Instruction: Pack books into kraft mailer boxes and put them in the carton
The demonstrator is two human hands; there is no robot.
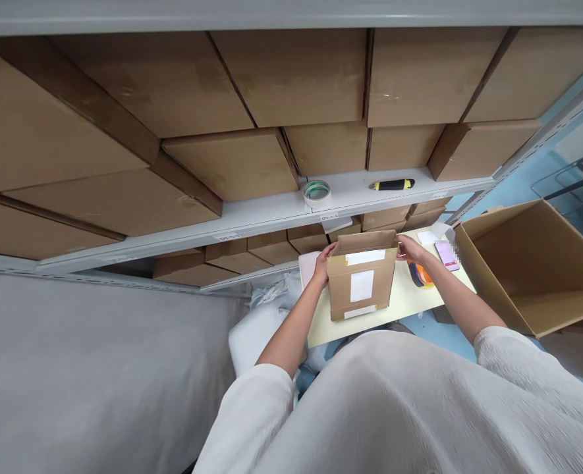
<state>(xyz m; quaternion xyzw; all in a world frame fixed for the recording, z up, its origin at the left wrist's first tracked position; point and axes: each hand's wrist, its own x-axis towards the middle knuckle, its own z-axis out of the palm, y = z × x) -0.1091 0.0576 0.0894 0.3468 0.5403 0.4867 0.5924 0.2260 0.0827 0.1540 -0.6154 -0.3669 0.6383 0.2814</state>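
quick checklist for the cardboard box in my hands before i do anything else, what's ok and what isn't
1. Both hands on the cardboard box: ok, left hand at its upper left edge, right hand at its upper right.
2. Knife away from the hands: ok, lying on the shelf.
3. Knife blade retracted: cannot tell, too small to see.
4. White tape roll within view: ok, on the same shelf, nothing on top of it.
5. Phone apart from the box: ok, on the table to its right.
6. Box contents: cannot tell, the labelled front hides the inside.
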